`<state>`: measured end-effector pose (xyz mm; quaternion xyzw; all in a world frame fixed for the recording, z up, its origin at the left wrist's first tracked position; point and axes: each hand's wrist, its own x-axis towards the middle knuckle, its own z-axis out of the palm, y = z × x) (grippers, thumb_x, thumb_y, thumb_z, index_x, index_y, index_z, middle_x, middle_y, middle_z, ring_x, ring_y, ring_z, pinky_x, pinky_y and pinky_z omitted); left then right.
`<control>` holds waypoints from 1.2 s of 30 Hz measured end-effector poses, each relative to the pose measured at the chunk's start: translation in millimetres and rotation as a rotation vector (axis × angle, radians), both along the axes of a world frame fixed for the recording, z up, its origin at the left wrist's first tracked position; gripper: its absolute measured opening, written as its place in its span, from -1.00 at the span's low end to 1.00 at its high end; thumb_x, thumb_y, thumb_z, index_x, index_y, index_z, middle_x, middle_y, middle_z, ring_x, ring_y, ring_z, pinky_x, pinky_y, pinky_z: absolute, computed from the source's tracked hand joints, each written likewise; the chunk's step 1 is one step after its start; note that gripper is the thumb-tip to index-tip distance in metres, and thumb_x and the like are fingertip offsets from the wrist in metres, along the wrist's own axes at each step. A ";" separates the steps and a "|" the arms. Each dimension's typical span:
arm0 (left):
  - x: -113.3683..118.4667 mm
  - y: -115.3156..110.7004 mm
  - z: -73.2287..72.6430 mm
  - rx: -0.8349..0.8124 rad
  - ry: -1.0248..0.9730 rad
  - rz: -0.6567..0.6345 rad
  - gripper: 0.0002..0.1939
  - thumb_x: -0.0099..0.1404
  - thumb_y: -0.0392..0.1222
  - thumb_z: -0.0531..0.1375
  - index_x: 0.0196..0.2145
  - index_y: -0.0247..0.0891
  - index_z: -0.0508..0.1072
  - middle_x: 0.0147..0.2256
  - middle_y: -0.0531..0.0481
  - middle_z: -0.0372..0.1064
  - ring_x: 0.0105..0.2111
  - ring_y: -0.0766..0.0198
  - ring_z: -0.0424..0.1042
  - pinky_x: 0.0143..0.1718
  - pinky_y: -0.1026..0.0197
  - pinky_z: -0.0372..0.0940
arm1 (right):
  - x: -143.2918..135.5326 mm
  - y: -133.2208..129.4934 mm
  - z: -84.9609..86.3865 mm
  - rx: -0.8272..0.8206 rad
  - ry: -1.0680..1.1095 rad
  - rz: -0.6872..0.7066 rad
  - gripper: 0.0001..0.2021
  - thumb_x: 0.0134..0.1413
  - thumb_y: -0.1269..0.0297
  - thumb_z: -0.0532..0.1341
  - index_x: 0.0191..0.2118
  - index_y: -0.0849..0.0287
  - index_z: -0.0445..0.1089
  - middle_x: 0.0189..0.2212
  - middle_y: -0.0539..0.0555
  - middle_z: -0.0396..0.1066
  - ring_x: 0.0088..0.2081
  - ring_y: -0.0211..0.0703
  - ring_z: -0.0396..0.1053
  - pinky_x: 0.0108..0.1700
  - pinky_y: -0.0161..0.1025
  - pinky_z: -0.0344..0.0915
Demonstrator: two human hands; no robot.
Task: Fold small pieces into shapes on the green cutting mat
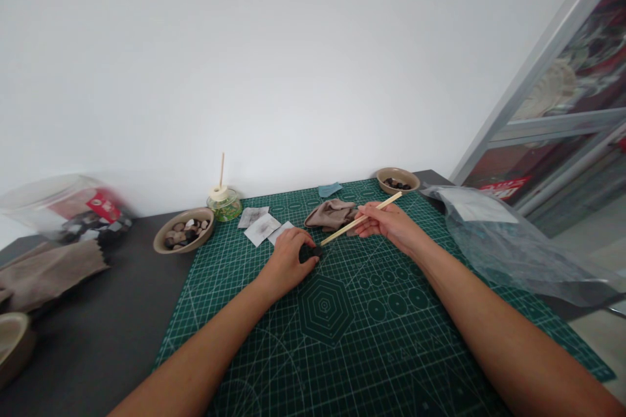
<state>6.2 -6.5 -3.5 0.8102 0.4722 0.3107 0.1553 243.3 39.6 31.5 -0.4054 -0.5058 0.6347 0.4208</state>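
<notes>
My left hand (289,257) is closed around a small black stone-like piece (312,252), just above the green cutting mat (323,365). Thumb and fingers partly cover that piece. My right hand (384,223) pinches a thin pale wooden stick (342,230), which slants down to the left. Its lower tip reaches the black piece; whether they touch I cannot tell. Behind the stick, a crumpled brown cloth (328,214) lies on the mat. Several small greyish-smudged white sheets (261,228) lie beyond my left hand.
A brown bowl (160,244) of dark and tan stones stands left, beside a glass jar (229,210) with a stick upright in it. Another bowl (415,183) sits at the back right. A clear plastic bag (489,251) lies right; a plastic tub (49,199) and cloth (59,272) lie left.
</notes>
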 end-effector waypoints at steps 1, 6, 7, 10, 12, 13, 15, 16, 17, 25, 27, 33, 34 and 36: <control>0.1 0.1 0.1 0.000 0.000 -0.001 -0.76 0.04 -0.41 0.26 -0.34 -0.21 0.33 -0.21 -0.04 0.33 -0.12 0.09 0.30 -0.04 -0.03 0.21 | 0.1 0.1 0.1 0.001 -0.002 0.004 -0.73 -0.09 0.13 0.33 -0.48 0.28 0.42 -0.56 0.14 0.50 -0.52 -0.19 0.48 -0.48 -0.36 0.44; 0.2 0.6 -0.3 0.009 0.000 0.005 -0.76 0.03 -0.42 0.26 -0.35 -0.23 0.34 -0.22 -0.05 0.33 -0.12 0.08 0.31 -0.04 -0.01 0.21 | -0.7 -0.6 0.5 0.001 -0.013 0.011 -0.72 -0.12 0.11 0.35 -0.48 0.28 0.42 -0.55 0.14 0.50 -0.52 -0.19 0.47 -0.48 -0.36 0.44; 0.2 0.7 -0.5 0.008 0.000 0.005 -0.76 0.03 -0.42 0.26 -0.35 -0.23 0.34 -0.21 -0.05 0.33 -0.12 0.08 0.31 -0.04 -0.01 0.21 | -1.3 -1.1 0.4 0.006 -0.008 0.009 -0.71 -0.12 0.11 0.35 -0.47 0.28 0.42 -0.55 0.13 0.50 -0.52 -0.19 0.47 -0.47 -0.36 0.44; 0.1 0.7 -0.7 0.004 0.005 0.001 -0.76 0.03 -0.42 0.27 -0.35 -0.22 0.34 -0.21 -0.05 0.33 -0.12 0.09 0.30 -0.04 -0.01 0.21 | -4.3 -3.3 -0.3 0.013 -0.005 0.043 -0.69 -0.11 0.09 0.35 -0.46 0.28 0.41 -0.54 0.13 0.50 -0.52 -0.21 0.47 -0.45 -0.34 0.44; 0.0 0.7 -0.6 0.003 0.007 0.000 -0.76 0.03 -0.42 0.27 -0.35 -0.23 0.34 -0.21 -0.06 0.33 -0.12 0.09 0.30 -0.04 0.00 0.20 | -5.9 -4.4 -0.4 0.012 -0.015 0.076 -0.68 -0.11 0.07 0.34 -0.46 0.29 0.41 -0.54 0.12 0.49 -0.53 -0.22 0.46 -0.45 -0.34 0.44; 0.0 0.7 -0.4 0.002 0.007 0.000 -0.76 0.03 -0.42 0.27 -0.35 -0.23 0.34 -0.21 -0.06 0.33 -0.12 0.09 0.30 -0.04 0.00 0.20 | -6.2 -4.8 -0.2 0.013 -0.020 0.084 -0.68 -0.11 0.07 0.34 -0.46 0.29 0.41 -0.55 0.12 0.49 -0.53 -0.22 0.46 -0.46 -0.34 0.44; 0.1 0.4 0.2 -0.001 0.005 0.000 -0.76 0.03 -0.41 0.27 -0.34 -0.23 0.34 -0.21 -0.05 0.33 -0.12 0.09 0.30 -0.04 0.00 0.20 | -6.2 -5.1 0.6 0.017 -0.025 0.079 -0.69 -0.11 0.08 0.34 -0.47 0.28 0.41 -0.55 0.12 0.49 -0.52 -0.21 0.46 -0.47 -0.34 0.43; 0.1 0.2 0.7 -0.004 0.007 -0.001 -0.76 0.03 -0.40 0.27 -0.34 -0.22 0.34 -0.21 -0.05 0.32 -0.12 0.09 0.30 -0.04 0.00 0.20 | -6.1 -5.1 1.0 0.020 -0.024 0.071 -0.69 -0.11 0.08 0.34 -0.47 0.28 0.41 -0.55 0.12 0.49 -0.52 -0.21 0.46 -0.47 -0.34 0.43; 0.2 -0.1 1.3 -0.008 0.010 0.000 -0.75 0.03 -0.40 0.27 -0.33 -0.21 0.34 -0.21 -0.04 0.32 -0.11 0.09 0.30 -0.03 -0.01 0.20 | -5.9 -5.1 1.5 0.022 -0.022 0.064 -0.69 -0.11 0.08 0.34 -0.48 0.28 0.41 -0.55 0.12 0.49 -0.52 -0.21 0.46 -0.46 -0.34 0.43; 1.2 -2.3 4.7 -0.017 0.020 0.000 -0.73 0.01 -0.41 0.21 -0.30 -0.19 0.34 -0.20 -0.04 0.33 -0.10 0.07 0.29 -0.01 -0.02 0.18 | -5.2 -4.5 1.2 0.032 -0.016 0.064 -0.68 -0.12 0.06 0.34 -0.48 0.27 0.41 -0.54 0.11 0.49 -0.51 -0.21 0.46 -0.46 -0.34 0.43; 1.3 -2.2 4.6 -0.015 0.019 -0.003 -0.73 0.01 -0.41 0.21 -0.30 -0.19 0.35 -0.20 -0.04 0.33 -0.11 0.07 0.30 -0.01 -0.02 0.19 | -4.8 -4.0 0.7 0.030 -0.018 0.072 -0.68 -0.12 0.06 0.34 -0.47 0.27 0.41 -0.55 0.11 0.49 -0.52 -0.21 0.46 -0.47 -0.34 0.43; 1.2 -2.3 5.0 -0.010 0.023 0.002 -0.74 0.01 -0.41 0.22 -0.31 -0.22 0.36 -0.20 -0.06 0.33 -0.10 0.07 0.30 0.00 -0.01 0.18 | -2.4 -2.0 0.8 0.026 -0.021 0.051 -0.67 -0.16 0.05 0.36 -0.48 0.28 0.42 -0.55 0.13 0.49 -0.53 -0.19 0.46 -0.49 -0.34 0.43; 1.2 -2.4 5.0 -0.010 0.025 0.001 -0.74 0.01 -0.41 0.22 -0.31 -0.22 0.36 -0.20 -0.06 0.33 -0.10 0.07 0.30 0.00 -0.01 0.18 | -2.1 -1.9 1.2 0.027 -0.021 0.053 -0.67 -0.15 0.05 0.35 -0.48 0.28 0.42 -0.55 0.13 0.49 -0.53 -0.19 0.46 -0.49 -0.34 0.43; 1.1 -2.3 4.6 -0.009 0.026 -0.001 -0.75 0.02 -0.40 0.23 -0.30 -0.21 0.36 -0.19 -0.05 0.33 -0.10 0.07 0.30 -0.01 -0.02 0.19 | -1.5 -2.0 2.1 0.021 -0.033 0.070 -0.68 -0.13 0.06 0.34 -0.49 0.28 0.41 -0.56 0.12 0.49 -0.53 -0.20 0.46 -0.49 -0.34 0.42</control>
